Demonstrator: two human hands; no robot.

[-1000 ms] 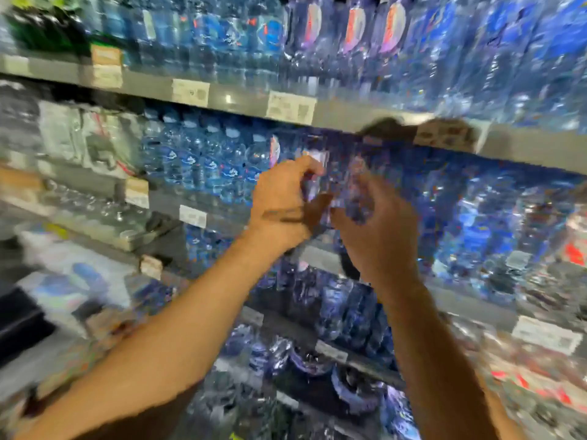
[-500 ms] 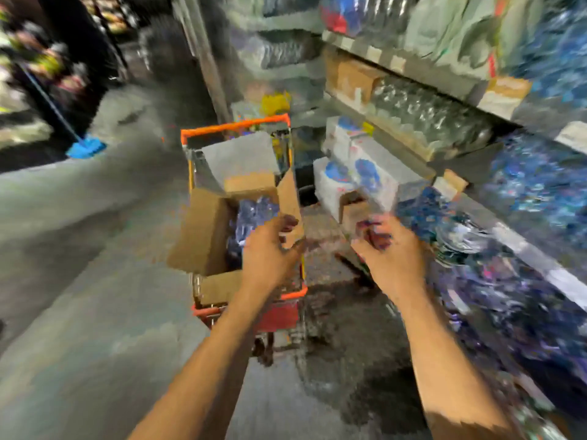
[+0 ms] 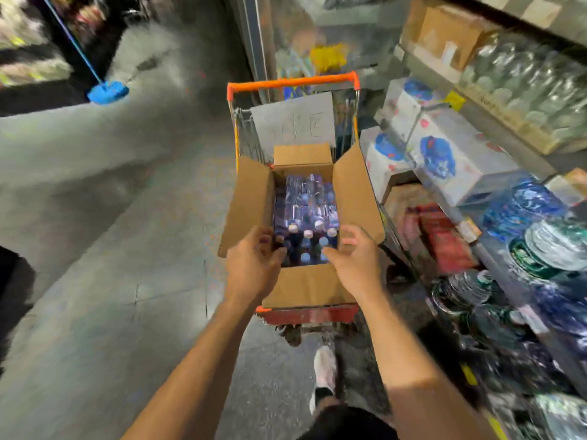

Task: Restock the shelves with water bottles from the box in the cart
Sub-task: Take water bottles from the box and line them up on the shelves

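Bottles (image 3: 306, 217) in the box (image 3: 305, 287) look light, slick and crushable; grip below the caps. Left hand (image 3: 254, 265) at 9 o'clock, right hand (image 3: 357, 262) at 3, both empty, fingers relaxed.

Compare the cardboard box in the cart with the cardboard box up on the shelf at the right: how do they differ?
The box in the cart has its flaps spread open; the shelf box looks closed. The cart box shows water bottles packed inside; the shelf box's contents are hidden. Both hands, left hand and right hand, reach over the cart box; nothing reaches toward the shelf box. Both are plain brown cardboard.
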